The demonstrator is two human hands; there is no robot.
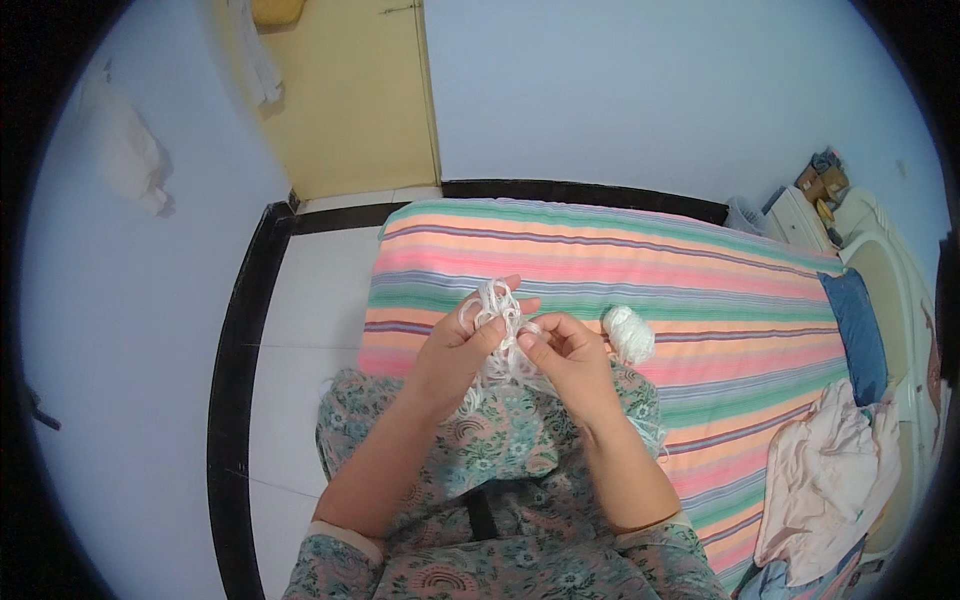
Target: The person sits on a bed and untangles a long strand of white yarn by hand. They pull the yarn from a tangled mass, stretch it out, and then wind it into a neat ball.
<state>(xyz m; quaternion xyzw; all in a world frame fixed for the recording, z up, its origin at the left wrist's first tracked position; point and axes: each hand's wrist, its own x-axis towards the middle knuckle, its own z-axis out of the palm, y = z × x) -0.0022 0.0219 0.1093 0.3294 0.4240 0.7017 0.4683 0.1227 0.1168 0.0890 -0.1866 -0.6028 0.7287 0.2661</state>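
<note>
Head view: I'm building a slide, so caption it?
Two hands hold looped white yarn, a yarn ball nearby on the striped bed.

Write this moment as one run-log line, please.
left hand: holds white yarn loops; right hand: pinches loops; yarn ball: on striped bedspread

1. You are in a home, in what looks like a bedroom: a large bed [720, 305] spreads before you, covered by a multicoloured striped bedsheet [590, 265].
2. To your right you can see its cream headboard [905, 320], with a blue pillow [857, 335] near it and a pale pink garment [825, 480] lying rumpled on the bed.
3. Beyond the bed's far right corner, you have a white nightstand [797, 222] with small boxes [825, 184] on top.
4. Around you are light blue walls [640, 90], a yellow door [350, 110] and white floor tiles [300, 310].
</note>
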